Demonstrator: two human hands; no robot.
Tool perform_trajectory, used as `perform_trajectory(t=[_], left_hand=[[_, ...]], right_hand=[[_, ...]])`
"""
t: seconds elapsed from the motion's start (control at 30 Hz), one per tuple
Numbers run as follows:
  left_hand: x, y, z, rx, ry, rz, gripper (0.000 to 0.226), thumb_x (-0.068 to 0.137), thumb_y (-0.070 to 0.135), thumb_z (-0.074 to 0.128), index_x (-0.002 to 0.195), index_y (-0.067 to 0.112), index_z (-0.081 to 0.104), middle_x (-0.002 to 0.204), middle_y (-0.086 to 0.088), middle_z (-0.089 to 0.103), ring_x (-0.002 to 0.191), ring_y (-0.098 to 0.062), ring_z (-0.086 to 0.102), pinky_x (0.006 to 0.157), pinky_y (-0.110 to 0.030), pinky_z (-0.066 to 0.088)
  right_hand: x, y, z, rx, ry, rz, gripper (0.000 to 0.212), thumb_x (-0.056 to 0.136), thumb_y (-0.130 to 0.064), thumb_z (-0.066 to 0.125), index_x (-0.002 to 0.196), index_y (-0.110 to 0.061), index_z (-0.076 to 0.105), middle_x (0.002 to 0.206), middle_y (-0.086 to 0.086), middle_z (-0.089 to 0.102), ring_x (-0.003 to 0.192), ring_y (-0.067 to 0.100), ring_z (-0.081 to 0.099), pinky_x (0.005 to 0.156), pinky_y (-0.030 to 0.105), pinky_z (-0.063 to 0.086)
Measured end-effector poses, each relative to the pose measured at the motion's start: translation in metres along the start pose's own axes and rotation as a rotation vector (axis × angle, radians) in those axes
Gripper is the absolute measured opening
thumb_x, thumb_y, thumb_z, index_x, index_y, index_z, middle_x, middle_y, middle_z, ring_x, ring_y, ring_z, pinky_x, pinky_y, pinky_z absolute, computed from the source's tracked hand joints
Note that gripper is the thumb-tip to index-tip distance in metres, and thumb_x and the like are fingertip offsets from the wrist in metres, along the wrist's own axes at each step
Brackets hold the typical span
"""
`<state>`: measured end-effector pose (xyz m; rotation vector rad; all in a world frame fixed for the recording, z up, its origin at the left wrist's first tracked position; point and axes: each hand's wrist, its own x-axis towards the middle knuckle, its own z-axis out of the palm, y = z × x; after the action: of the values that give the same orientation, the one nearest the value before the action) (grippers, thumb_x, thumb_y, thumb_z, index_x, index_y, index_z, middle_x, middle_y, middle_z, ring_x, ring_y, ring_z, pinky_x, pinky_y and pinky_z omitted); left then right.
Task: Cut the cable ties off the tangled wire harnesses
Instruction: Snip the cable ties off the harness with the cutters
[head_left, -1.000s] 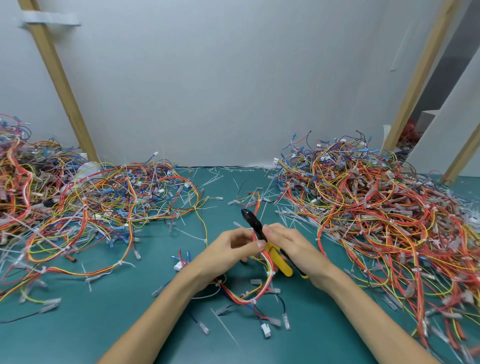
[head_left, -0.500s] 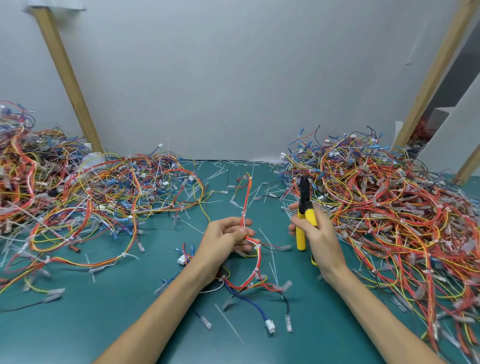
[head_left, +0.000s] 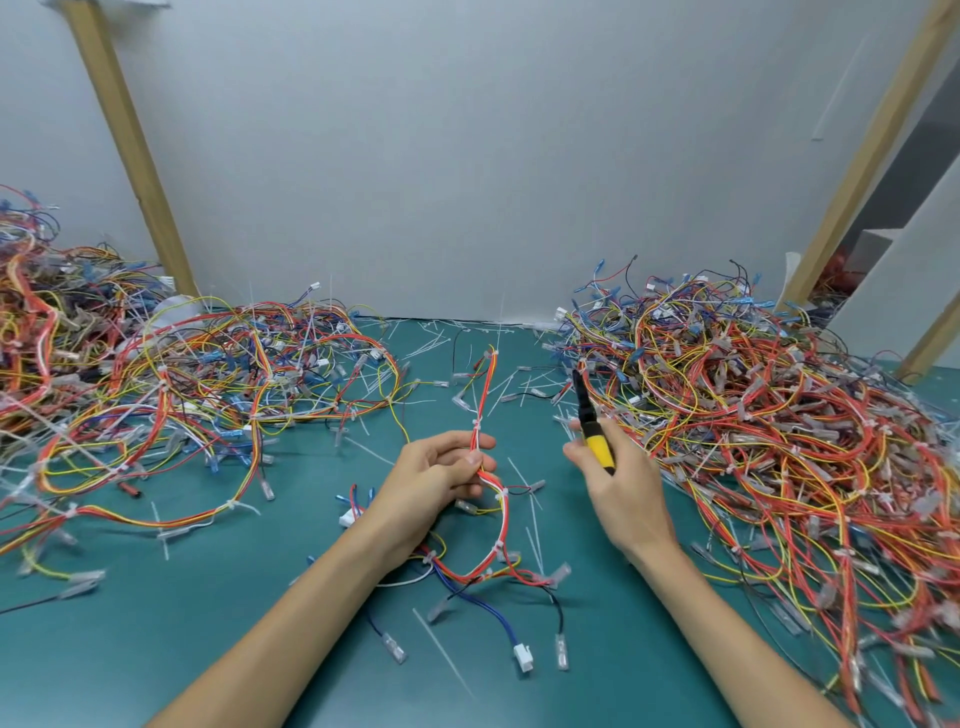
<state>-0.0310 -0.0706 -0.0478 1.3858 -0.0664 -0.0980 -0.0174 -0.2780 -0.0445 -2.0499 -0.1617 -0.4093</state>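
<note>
Two bare hands work over the green table mat (head_left: 156, 623). The left hand (head_left: 441, 486) pinches one slim red, orange and white wire harness (head_left: 485, 384) between thumb and curled fingers; the harness runs far from the fist and loops back near the wrist; at least three white cable ties (head_left: 477, 423) show along it. The right hand (head_left: 621, 493), just right of it and apart, has its fingers wrapped round one yellow-handled, black-nosed cutter (head_left: 589, 415), nose pointing far and looking closed. Two big heaps of tangled multicoloured wires flank them, a left heap (head_left: 208, 374) and a right heap (head_left: 779, 415); white tie offcuts (head_left: 442, 652) litter the mat between.
</note>
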Motion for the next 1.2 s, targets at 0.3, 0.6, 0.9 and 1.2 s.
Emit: perform_trajectory(t=[0.3, 0.6, 0.9, 1.2], left_hand=[[-0.0004, -0.0005, -0.0010, 0.010, -0.018, 0.014, 0.019, 0.097, 0.000, 0.051, 0.106, 0.007, 0.067, 0.077, -0.001, 0.069, 0.071, -0.011, 0.063, 0.067, -0.020, 0.052], [-0.0005, 0.0003, -0.0002, 0.009, -0.024, 0.006, 0.019, 0.097, 0.002, 0.052, 0.108, 0.007, 0.066, 0.079, -0.001, 0.070, 0.071, -0.010, 0.063, 0.067, -0.018, 0.052], [-0.0005, 0.0002, -0.0002, 0.014, -0.026, 0.007, 0.019, 0.098, 0.002, 0.052, 0.108, 0.008, 0.067, 0.079, 0.000, 0.071, 0.071, -0.008, 0.063, 0.068, -0.018, 0.052], [0.0004, 0.0010, 0.0000, -0.012, -0.022, -0.009, 0.019, 0.097, 0.003, 0.054, 0.109, 0.008, 0.067, 0.081, -0.001, 0.071, 0.072, -0.010, 0.064, 0.068, -0.018, 0.052]], right_hand=[[0.0006, -0.0065, -0.0016, 0.362, -0.061, 0.181, 0.033, 0.072, -0.032, 0.056, 0.060, -0.001, 0.058, 0.051, 0.012, 0.054, 0.045, 0.022, 0.049, 0.042, 0.027, 0.041], [0.0024, -0.0044, -0.0013, 0.384, -0.091, 0.202, 0.029, 0.074, -0.034, 0.057, 0.058, -0.009, 0.057, 0.052, 0.012, 0.053, 0.047, 0.023, 0.047, 0.043, 0.027, 0.039], [0.0015, -0.0055, -0.0032, 0.426, -0.124, 0.232, 0.033, 0.076, -0.036, 0.058, 0.065, -0.005, 0.059, 0.056, 0.012, 0.056, 0.049, 0.023, 0.051, 0.046, 0.028, 0.043], [0.0000, -0.0062, -0.0049, 0.310, -0.100, 0.102, 0.027, 0.068, -0.027, 0.057, 0.091, -0.013, 0.057, 0.068, 0.004, 0.049, 0.063, 0.019, 0.045, 0.062, 0.034, 0.039]])
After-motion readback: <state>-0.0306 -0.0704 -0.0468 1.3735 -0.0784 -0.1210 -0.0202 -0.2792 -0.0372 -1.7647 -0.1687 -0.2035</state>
